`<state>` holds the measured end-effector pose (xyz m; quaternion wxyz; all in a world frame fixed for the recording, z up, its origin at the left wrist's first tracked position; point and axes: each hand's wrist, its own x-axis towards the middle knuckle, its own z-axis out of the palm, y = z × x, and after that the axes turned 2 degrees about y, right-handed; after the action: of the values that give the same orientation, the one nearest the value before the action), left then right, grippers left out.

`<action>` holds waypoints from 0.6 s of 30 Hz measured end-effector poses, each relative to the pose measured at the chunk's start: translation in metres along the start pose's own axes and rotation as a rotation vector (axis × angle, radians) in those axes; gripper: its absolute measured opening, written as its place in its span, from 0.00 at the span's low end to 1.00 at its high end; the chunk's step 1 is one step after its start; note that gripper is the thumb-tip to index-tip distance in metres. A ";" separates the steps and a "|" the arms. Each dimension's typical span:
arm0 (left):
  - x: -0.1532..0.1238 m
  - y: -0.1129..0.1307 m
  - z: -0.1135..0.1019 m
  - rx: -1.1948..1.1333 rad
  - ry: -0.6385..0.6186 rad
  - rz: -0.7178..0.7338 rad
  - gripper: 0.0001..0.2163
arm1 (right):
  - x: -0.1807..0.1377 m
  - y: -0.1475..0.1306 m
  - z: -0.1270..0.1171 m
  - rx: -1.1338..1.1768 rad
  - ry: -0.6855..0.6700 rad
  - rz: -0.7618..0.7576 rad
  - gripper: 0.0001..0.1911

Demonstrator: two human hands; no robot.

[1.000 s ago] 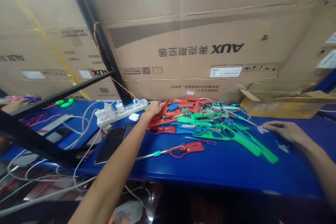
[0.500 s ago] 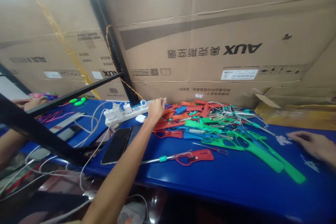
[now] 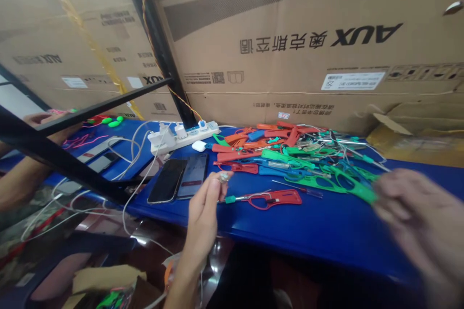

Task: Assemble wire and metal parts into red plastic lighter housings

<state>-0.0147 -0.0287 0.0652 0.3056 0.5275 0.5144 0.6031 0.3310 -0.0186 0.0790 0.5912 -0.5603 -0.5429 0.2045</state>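
My left hand [image 3: 205, 210] pinches a small part [image 3: 224, 178]; near a green casing [image 3: 357, 190], my right hand [image 3: 416, 210] blurs, fingers' state unclear.

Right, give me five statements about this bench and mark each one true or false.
1. The left hand pinches a small part. True.
2. Two phones lie to the right of the coloured pile. False: the phones lie to the left of the coloured pile.
3. The white power strip has plugs in it. True.
4. The right hand is by the power strip. False: the right hand, blurred, is by a green handle.
5. The AUX lettering is upside down. True.
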 end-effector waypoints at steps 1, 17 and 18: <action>-0.003 -0.001 0.004 0.019 -0.021 0.010 0.18 | -0.015 -0.015 0.027 0.234 -0.111 0.092 0.15; -0.011 -0.024 0.002 -0.027 -0.493 0.058 0.07 | -0.092 -0.022 0.139 0.494 -0.442 0.169 0.10; -0.011 -0.025 0.001 -0.019 -0.498 0.059 0.07 | -0.092 -0.023 0.139 0.494 -0.459 0.166 0.10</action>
<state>-0.0152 -0.0318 0.0383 0.4099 0.6717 0.4019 0.4682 0.1717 -0.0423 0.0312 0.5529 -0.3819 -0.5482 0.4979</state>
